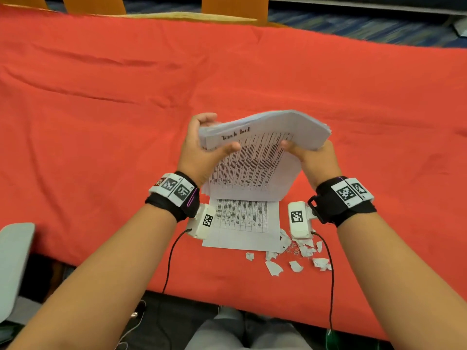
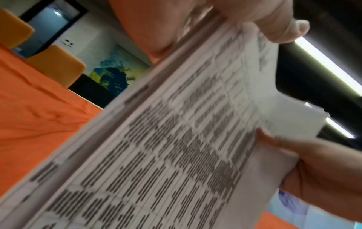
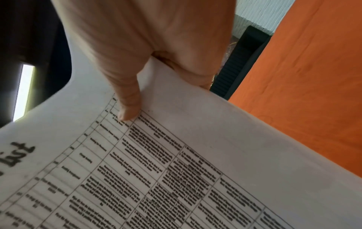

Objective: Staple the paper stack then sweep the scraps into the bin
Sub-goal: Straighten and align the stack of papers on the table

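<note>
Holding: both hands lift the paper stack (image 1: 262,147) off the worktop (image 1: 101,122), which is draped in a red cloth.
Lap: a person's grey-clad legs sit at the near edge, below the worktop.
Scraps: torn white scraps (image 1: 293,258) lie on the cloth near the front edge, below the right wrist, with what may be loose staples among them; they are too small to be sure.
Loose sheet: one printed loose sheet (image 1: 242,226) lies flat on the cloth, under the lifted stack and between the wrists.
Left hand: the left hand (image 1: 199,147) grips the stack's left edge, thumb on the printed top page, fingers curled round behind.
Right hand: the right hand (image 1: 310,155) grips the right edge, its thumb pressed on the page's table and fingers underneath.
Stack: held in the air and bowed upward at its far end, with its sheet edges fanned and uneven.
Step in hand: it looks like squaring the sheets before stapling.
Doing it well: tap the lower edge on the worktop with a loosened grip so the pages settle flush, and gather in the loose sheet if it belongs.
In the way: no stapler or bin shows in any view, so both must be found; the scraps sit close to the tapping spot and could scatter.
Far side: orange chair backs (image 1: 235,7) stand beyond the worktop.
</note>
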Tool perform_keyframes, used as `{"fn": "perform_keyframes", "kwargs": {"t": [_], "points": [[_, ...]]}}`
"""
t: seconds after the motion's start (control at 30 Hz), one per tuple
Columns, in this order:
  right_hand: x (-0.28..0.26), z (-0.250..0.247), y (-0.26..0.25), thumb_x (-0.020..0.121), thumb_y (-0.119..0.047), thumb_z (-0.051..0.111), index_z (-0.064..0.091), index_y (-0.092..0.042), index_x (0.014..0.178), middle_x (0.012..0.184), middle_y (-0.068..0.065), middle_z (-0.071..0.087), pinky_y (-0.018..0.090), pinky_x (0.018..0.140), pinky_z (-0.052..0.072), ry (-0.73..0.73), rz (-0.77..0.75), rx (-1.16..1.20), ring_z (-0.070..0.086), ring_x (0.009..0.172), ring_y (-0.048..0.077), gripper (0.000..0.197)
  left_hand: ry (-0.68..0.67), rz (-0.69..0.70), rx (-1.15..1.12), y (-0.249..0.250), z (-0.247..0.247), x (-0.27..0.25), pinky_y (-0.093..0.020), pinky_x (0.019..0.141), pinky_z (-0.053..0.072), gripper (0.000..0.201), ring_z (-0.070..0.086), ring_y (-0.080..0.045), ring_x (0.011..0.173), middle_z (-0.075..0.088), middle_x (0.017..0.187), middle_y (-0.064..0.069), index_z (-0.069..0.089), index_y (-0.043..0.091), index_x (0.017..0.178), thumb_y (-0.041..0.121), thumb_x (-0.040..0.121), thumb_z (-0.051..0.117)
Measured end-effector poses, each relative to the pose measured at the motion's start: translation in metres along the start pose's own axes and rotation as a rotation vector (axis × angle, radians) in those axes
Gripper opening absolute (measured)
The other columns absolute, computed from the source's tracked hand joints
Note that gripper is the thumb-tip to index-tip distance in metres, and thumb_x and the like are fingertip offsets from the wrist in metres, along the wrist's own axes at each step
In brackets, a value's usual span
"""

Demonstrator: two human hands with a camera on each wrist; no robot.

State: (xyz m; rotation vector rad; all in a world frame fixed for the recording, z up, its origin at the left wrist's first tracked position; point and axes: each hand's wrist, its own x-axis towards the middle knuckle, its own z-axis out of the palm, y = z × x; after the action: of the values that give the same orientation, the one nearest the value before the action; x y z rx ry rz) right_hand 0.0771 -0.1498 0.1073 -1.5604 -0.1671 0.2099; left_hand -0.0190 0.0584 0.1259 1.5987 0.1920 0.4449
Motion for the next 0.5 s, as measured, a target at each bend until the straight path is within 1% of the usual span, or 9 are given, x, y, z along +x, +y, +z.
{"fn": "perform_keyframes", "kwargs": {"t": [0.07,0.1,0.17,0.2,0.23,0.27,0.33,0.43,0.5], "points": [[-0.002,0.003,-0.005,0.074,-0.010,0.078,0.070,-0.024,0.091,0.101,0.008,0.072,0.044,0.093,0.053,0.012,-0.023,-0.003,0.067,0.097,0.022,0.024,0.035,0.014,0.027,-0.002,0.006,-0.005,-0.025,0.085,0.054,0.070,0.064,-0.008,0.101,0.061,0.108,-0.001,0.045,0.022,0.110,0.041,0.056,0.084],[-0.003,0.004,-0.007,0.074,-0.009,0.077,0.069,-0.024,0.091,0.101,0.008,0.072,0.043,0.092,0.053,0.019,-0.044,-0.003,0.067,0.096,0.021,0.024,0.082,0.021,0.017,-0.001,0.009,-0.003,-0.023,0.083,0.054,0.059,0.064,-0.006,0.097,0.062,0.104,0.000,0.047,0.023,0.106,0.031,0.061,0.085],[-0.005,0.004,-0.010,0.074,-0.008,0.077,0.069,-0.024,0.091,0.101,0.009,0.072,0.041,0.090,0.054,0.026,-0.072,0.015,0.067,0.096,0.022,0.025,0.152,0.012,-0.035,0.002,0.011,0.000,-0.022,0.078,0.055,0.044,0.066,-0.005,0.089,0.065,0.096,0.001,0.053,0.018,0.102,0.012,0.070,0.082],[-0.006,0.003,-0.010,0.074,-0.008,0.078,0.069,-0.024,0.091,0.102,0.008,0.072,0.041,0.088,0.055,0.022,-0.067,0.031,0.068,0.097,0.022,0.025,0.155,-0.004,-0.048,0.000,0.010,0.002,-0.022,0.077,0.055,0.041,0.067,-0.007,0.089,0.068,0.096,0.000,0.057,0.013,0.104,0.008,0.071,0.081],[-0.007,0.001,-0.007,0.073,-0.009,0.078,0.070,-0.024,0.092,0.103,0.007,0.072,0.040,0.087,0.055,0.007,-0.053,0.050,0.068,0.098,0.023,0.026,0.143,-0.025,-0.044,-0.004,0.009,0.003,-0.023,0.078,0.055,0.041,0.069,-0.011,0.092,0.070,0.098,-0.002,0.059,0.007,0.106,0.007,0.071,0.081],[-0.008,0.001,-0.001,0.071,-0.009,0.079,0.070,-0.023,0.094,0.103,0.006,0.073,0.039,0.086,0.055,-0.016,-0.025,0.060,0.068,0.098,0.022,0.028,0.123,-0.056,-0.030,-0.011,0.008,0.002,-0.025,0.079,0.056,0.043,0.069,-0.014,0.095,0.071,0.100,-0.005,0.061,0.004,0.109,0.007,0.071,0.081],[-0.011,-0.001,0.020,0.068,-0.011,0.082,0.069,-0.022,0.096,0.103,0.002,0.073,0.040,0.088,0.054,-0.058,0.069,0.040,0.068,0.098,0.019,0.033,0.102,-0.132,-0.025,-0.028,0.006,-0.002,-0.028,0.081,0.056,0.043,0.070,-0.015,0.098,0.072,0.103,-0.003,0.064,0.009,0.109,0.005,0.070,0.081],[-0.014,0.003,0.050,0.067,-0.013,0.082,0.070,-0.021,0.097,0.102,-0.001,0.074,0.046,0.095,0.051,-0.073,0.193,0.011,0.069,0.099,0.019,0.033,0.111,-0.207,-0.023,-0.045,0.006,-0.006,-0.033,0.084,0.056,0.036,0.070,-0.012,0.096,0.073,0.099,0.005,0.068,0.020,0.099,0.003,0.071,0.080],[-0.012,0.009,0.054,0.070,-0.015,0.080,0.070,-0.020,0.098,0.103,0.001,0.073,0.047,0.096,0.051,-0.024,0.183,0.015,0.069,0.099,0.021,0.030,0.120,-0.189,-0.002,-0.043,0.009,-0.003,-0.026,0.080,0.057,0.030,0.070,-0.007,0.093,0.073,0.095,0.008,0.068,0.020,0.097,0.004,0.074,0.078]]}}
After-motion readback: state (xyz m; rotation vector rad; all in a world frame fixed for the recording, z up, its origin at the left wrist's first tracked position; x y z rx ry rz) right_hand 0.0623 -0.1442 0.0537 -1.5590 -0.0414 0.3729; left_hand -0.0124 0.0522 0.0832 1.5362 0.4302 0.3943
